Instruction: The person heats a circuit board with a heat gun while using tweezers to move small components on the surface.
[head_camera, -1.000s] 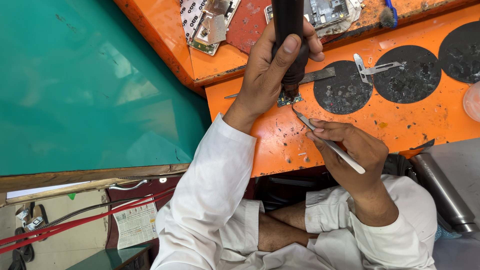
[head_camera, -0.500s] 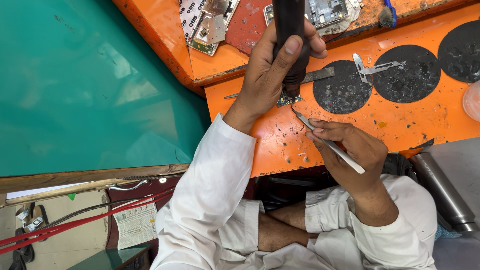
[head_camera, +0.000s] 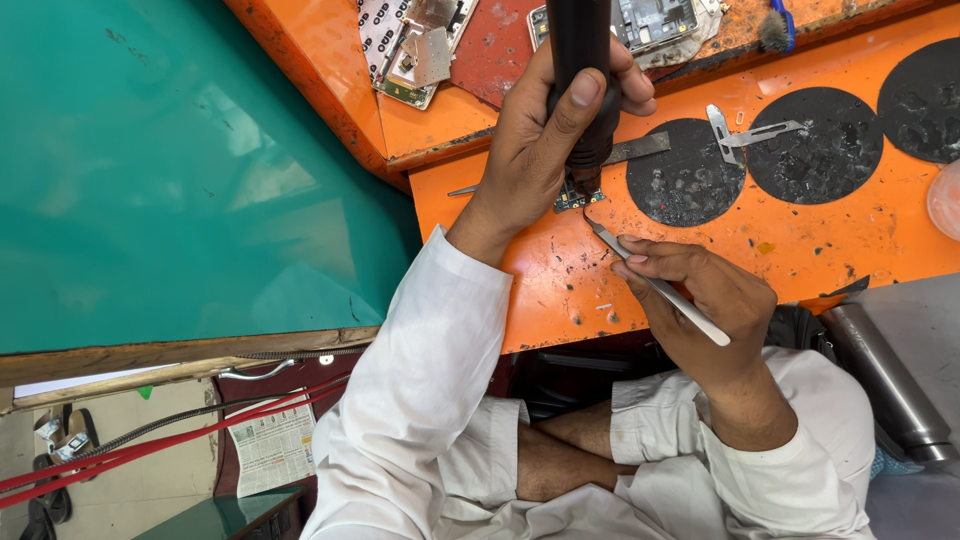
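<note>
My left hand (head_camera: 535, 155) grips a black cylindrical tool (head_camera: 580, 45) held upright, its lower end over a small circuit board (head_camera: 570, 201) on the orange workbench (head_camera: 850, 235). My right hand (head_camera: 700, 295) pinches silver tweezers (head_camera: 690, 312). Their tips reach to the edge of the small board, right under the tool's end. My right hand rests on the bench just in front of the board.
Black round pads (head_camera: 685, 180) (head_camera: 825, 150) lie on the bench to the right, with metal blades (head_camera: 745, 135) between them. Opened phone parts (head_camera: 415, 45) (head_camera: 660, 20) sit on the raised back shelf. A steel cylinder (head_camera: 885, 380) is at the right, a teal surface (head_camera: 170, 170) at the left.
</note>
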